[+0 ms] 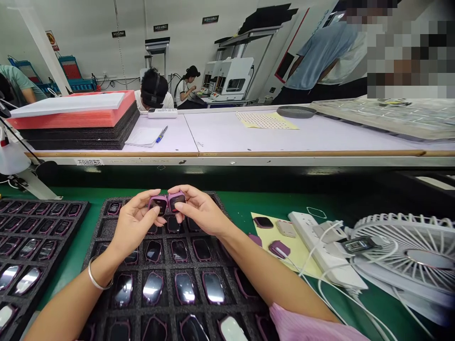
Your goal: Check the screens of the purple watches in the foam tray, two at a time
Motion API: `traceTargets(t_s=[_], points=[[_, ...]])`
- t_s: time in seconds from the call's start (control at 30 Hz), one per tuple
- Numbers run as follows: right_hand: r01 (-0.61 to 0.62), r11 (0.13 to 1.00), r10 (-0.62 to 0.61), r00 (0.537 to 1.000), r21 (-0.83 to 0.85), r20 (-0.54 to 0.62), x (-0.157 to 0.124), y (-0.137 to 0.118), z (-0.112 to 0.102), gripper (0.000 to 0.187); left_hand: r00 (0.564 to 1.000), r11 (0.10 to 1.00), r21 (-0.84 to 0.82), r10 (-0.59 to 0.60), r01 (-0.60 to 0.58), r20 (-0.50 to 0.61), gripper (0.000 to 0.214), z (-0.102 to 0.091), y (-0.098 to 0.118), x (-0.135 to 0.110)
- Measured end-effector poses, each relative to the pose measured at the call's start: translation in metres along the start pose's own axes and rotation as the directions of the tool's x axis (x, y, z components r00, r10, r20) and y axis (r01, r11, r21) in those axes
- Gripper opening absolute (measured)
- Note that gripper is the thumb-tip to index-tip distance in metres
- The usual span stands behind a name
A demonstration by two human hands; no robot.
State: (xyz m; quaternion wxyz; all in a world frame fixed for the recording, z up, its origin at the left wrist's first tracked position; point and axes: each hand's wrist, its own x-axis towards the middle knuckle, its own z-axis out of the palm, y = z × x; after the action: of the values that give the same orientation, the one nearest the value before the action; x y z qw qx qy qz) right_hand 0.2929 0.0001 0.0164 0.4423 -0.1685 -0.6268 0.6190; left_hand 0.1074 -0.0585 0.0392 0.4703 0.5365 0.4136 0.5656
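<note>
Green bench (75,248), both hands (133,222) (206,213) pinching watches (158,204) (175,201)

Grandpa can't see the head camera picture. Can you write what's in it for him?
A left hand and a right hand each hold a purple watch above a black tray of watches. Another tray is at left, a fan at right, and people are in the background.

Your left hand (137,221) and right hand (202,212) are bare. You wear a slim, rounded, silvery bangle (91,277) on your left wrist (106,263), smooth and plain. A loose, creased pink sleeve (305,324), marked with fine lines, shows on your right arm (277,274).
</note>
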Motion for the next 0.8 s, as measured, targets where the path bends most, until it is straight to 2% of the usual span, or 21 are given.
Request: traceTargets(t_s=[0.43,0.53,0.6,0.7,0.8], points=[[0.018,1.0,-0.018,0.999,-0.021,0.031,-0.003,-0.003,-0.001,0.036,0.999,1.0,-0.002,0.031,-0.031,0.027,0.035,-0.005,-0.005,0.001],[0.001,0.999,-0.002,1.0,0.037,0.028,-0.006,-0.011,0.003,0.036,0.999,0.999,-0.008,0.031,-0.031,0.041,0.032,-0.008,0.003,-0.003],[-0.033,0.993,0.029,0.999,0.117,0.028,-0.014,-0.026,0.009,0.037,0.994,0.999,-0.049,0.024,-0.019,0.104,0.029,-0.014,0.017,-0.016],[-0.106,0.971,0.09,0.993,0.216,0.081,-0.041,-0.059,0.019,0.039,0.963,0.988,-0.146,-0.014,0.055,0.268,0.025,-0.03,0.039,-0.054],[-0.131,0.985,0.124,0.99,0.11,0.066,-0.086,-0.082,0.024,0.038,0.953,0.992,-0.091,-0.059,0.09,0.297,0.024,-0.045,0.047,-0.097]])
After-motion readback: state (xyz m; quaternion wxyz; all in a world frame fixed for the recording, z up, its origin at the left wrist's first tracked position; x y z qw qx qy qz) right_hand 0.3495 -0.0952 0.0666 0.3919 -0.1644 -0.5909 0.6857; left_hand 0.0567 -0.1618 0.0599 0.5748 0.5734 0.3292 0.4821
